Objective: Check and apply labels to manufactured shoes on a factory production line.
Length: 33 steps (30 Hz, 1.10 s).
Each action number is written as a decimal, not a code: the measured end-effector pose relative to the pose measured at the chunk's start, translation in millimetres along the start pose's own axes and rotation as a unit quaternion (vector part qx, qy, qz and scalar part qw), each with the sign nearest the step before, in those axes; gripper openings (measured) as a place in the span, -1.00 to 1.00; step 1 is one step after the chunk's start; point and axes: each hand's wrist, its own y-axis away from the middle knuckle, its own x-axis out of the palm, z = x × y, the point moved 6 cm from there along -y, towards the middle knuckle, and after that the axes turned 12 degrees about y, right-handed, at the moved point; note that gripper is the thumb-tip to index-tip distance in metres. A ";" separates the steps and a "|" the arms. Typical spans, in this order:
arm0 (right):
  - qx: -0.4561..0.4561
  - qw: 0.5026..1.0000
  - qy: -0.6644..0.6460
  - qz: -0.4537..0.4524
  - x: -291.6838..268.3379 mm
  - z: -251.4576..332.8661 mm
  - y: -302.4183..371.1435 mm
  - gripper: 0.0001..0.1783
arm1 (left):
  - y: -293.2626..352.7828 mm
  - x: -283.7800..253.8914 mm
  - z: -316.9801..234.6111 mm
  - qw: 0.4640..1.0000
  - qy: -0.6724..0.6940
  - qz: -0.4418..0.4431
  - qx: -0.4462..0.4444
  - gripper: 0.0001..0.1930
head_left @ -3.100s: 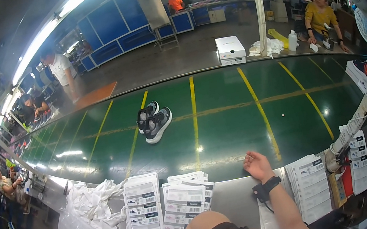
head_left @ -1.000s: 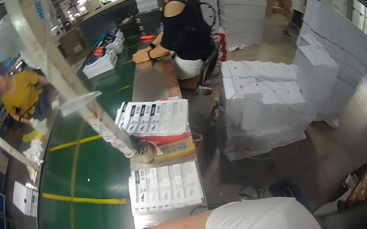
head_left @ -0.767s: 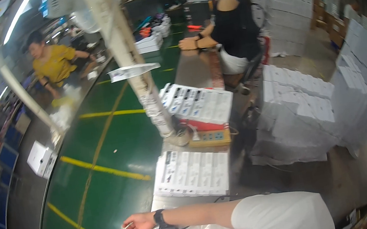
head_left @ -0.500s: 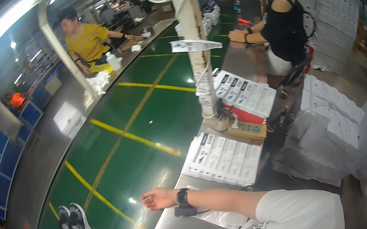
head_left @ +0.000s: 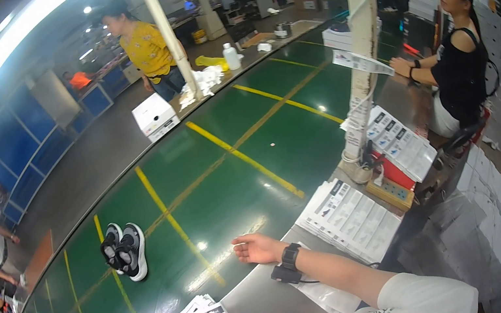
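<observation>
Currently, the right hand (head_left: 256, 249) is half spread, fingers loosely bent, above the green belt (head_left: 221, 181); contact with the belt cannot be determined. The left hand's grip cannot be seen. Two black-and-grey shoes (head_left: 132, 252) stand left of the right hand; stacked label sheets (head_left: 351, 222) lie right of it.

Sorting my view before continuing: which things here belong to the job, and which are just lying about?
Probably the job's, around the right hand:
green belt with yellow stripes
black-and-grey shoes with white soles
stacked white printed paper sheets

Probably just lying about:
white cardboard box
crumpled white material
white plastic bottle
</observation>
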 end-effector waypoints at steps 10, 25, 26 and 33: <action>0.002 1.000 -0.005 -0.009 -11.4 2.7 0.7 -0.78 | 7.4 6.0 -4.5 0.994 0.097 0.050 0.021 -0.49; -0.011 0.999 0.018 -0.048 1.5 7.6 10.0 -0.79 | 11.8 -52.6 137.8 0.920 0.071 -0.173 -0.345 -0.70; -0.013 0.998 0.022 -0.060 0.1 5.9 8.8 -0.79 | 4.7 -47.8 141.0 0.930 0.110 -0.145 -0.321 -0.66; -0.018 0.997 0.021 -0.078 -2.3 6.2 6.4 -0.81 | 5.4 -19.0 137.0 0.816 0.273 -0.312 -0.403 -0.60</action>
